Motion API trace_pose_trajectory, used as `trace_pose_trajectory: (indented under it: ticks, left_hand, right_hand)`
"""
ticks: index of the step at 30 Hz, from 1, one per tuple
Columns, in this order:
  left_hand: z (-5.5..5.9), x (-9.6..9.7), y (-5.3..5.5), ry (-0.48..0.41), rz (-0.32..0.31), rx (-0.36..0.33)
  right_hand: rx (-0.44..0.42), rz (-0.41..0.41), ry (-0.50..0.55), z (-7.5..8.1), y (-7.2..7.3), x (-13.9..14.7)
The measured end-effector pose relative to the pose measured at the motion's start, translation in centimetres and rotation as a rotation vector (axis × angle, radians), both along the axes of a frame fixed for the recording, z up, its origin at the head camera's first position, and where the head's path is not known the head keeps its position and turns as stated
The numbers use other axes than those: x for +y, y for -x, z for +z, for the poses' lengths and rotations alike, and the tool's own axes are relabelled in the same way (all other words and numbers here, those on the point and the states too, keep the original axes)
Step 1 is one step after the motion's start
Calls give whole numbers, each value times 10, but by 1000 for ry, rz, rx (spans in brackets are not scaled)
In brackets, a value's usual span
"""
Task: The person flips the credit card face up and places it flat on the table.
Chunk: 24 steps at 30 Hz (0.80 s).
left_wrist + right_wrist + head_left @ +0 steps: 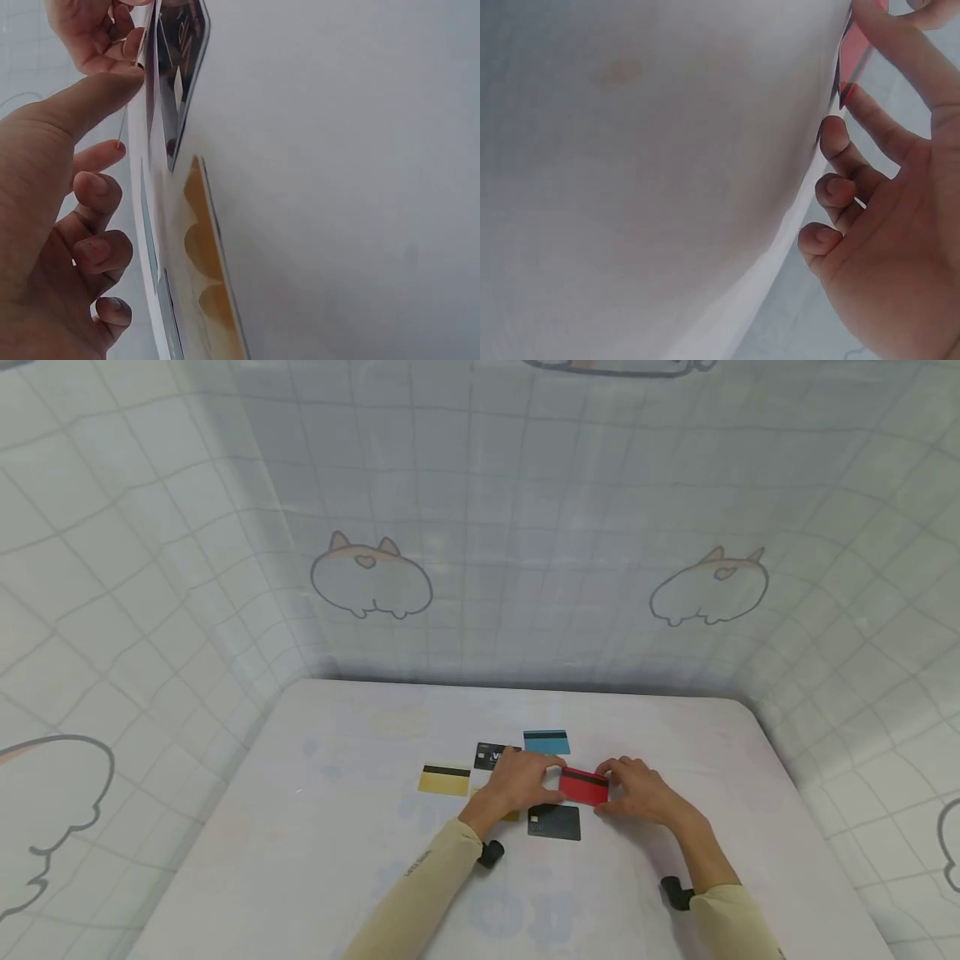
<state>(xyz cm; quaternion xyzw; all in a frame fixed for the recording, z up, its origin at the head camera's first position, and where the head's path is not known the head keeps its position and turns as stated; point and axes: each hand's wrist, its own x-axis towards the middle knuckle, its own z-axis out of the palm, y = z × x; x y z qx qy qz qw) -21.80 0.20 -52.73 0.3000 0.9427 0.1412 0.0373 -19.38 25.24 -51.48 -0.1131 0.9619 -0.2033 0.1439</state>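
Note:
Between the two hands is a red bank card [583, 787] with a dark stripe along its upper part. My left hand [521, 778] pinches its left side, index finger at the upper corner and thumb at the lower. The right hand [636, 789] grips the opposite side the same way, the other fingers loosely curled. In the right wrist view, the red card [855, 56] shows at a slant between thumb and index finger. Just below it lies a dark grey card [555, 823] with a chip. A yellow card [512, 816] is mostly hidden under the left wrist.
Beyond the hands lie a blue card [547, 743] with a black stripe and a black card [489, 755], partly covered by the left hand. A gold card [444, 781] is further left. The white table [315, 860] is bounded by grid-patterned curtains [525, 568].

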Motion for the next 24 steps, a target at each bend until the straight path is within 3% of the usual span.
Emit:
trace_pose_trajectory:
  ticks: [12,18,24]
  left_hand:
    - [-1,-8,-1,-34,-6,7]
    - [-1,-15,0,-64,-4,-49]
    - [-2,-23,2,-61,9,-40]
  right_hand:
    - [82,52,-34,2,1,-5]
    - [111,54,3,5,-1,-10]
    - [133,47,38,5,-2,-15]
